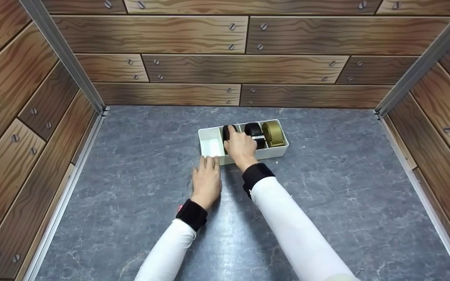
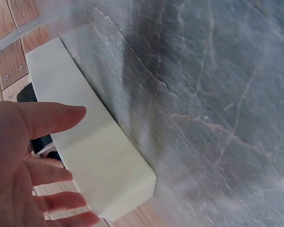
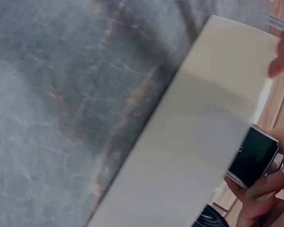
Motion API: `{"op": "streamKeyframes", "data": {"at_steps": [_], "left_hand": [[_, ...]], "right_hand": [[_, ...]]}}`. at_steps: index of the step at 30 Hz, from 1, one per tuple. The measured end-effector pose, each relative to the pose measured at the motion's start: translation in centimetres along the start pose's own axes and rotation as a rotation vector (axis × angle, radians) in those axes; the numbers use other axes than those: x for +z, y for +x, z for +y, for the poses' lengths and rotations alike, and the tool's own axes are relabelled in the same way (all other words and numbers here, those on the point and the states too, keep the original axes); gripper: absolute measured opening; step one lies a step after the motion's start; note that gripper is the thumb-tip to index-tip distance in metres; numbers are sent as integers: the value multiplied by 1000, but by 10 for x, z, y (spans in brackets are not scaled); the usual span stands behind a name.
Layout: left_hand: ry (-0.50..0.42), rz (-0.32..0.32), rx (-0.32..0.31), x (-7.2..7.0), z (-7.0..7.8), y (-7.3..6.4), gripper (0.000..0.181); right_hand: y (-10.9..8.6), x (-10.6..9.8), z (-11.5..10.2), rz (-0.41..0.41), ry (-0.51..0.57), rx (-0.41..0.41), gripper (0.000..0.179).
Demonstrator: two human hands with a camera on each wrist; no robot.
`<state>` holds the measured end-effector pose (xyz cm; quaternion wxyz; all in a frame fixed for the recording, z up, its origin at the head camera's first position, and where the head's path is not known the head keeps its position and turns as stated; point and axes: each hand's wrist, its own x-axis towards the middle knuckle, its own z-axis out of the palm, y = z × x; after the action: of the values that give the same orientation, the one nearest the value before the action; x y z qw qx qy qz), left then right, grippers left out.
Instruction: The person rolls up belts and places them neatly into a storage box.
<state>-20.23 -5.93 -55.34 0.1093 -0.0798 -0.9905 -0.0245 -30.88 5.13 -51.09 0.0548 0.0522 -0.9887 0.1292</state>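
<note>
A long white divided box (image 1: 270, 153) stands on the floor with rolled belts in it. My right hand (image 1: 241, 146) reaches into the second compartment from the left and grips a rolled black belt (image 1: 225, 133). The belt's dark, silver-edged buckle (image 3: 253, 156) shows between the fingers in the right wrist view. Another rolled black belt (image 1: 253, 129) sits in the compartment to the right, and a rolled olive belt (image 1: 274, 133) in the rightmost one. My left hand (image 1: 206, 181) is at the box's front left, fingers extended at its rim; the left wrist view shows nothing in its grasp.
The leftmost compartment (image 1: 211, 147) shows its bare white bottom. Grey marbled flooring (image 1: 150, 156) surrounds the box. Wood-patterned panels (image 1: 193, 68) rise at the back and both sides, with metal rails (image 1: 68, 58) at the corners.
</note>
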Motion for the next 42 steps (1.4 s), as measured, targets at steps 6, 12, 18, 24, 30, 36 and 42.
{"op": "streamKeyframes", "data": {"at_steps": [6, 12, 18, 24, 30, 36, 42], "left_hand": [[19, 6, -2, 1, 2, 0, 67], [29, -12, -6, 2, 5, -2, 66], [-22, -36, -26, 2, 9, -5, 65], [-66, -30, -41, 3, 11, -5, 64], [-83, -35, -23, 5, 10, -4, 68], [-90, -85, -18, 7, 4, 3, 75], [-104, -136, -12, 9, -7, 7, 83]], "right_hand": [[-1, 5, 3, 15, -9, 4, 53], [-3, 6, 6, 22, 11, 0, 56], [-7, 8, 10, 9, 70, -8, 62], [-13, 4, 10, 9, 117, -17, 67], [-29, -2, 13, 72, 99, -62, 72], [-59, -5, 31, 146, 194, -132, 66], [-85, -8, 65, 115, 229, -222, 59]]}}
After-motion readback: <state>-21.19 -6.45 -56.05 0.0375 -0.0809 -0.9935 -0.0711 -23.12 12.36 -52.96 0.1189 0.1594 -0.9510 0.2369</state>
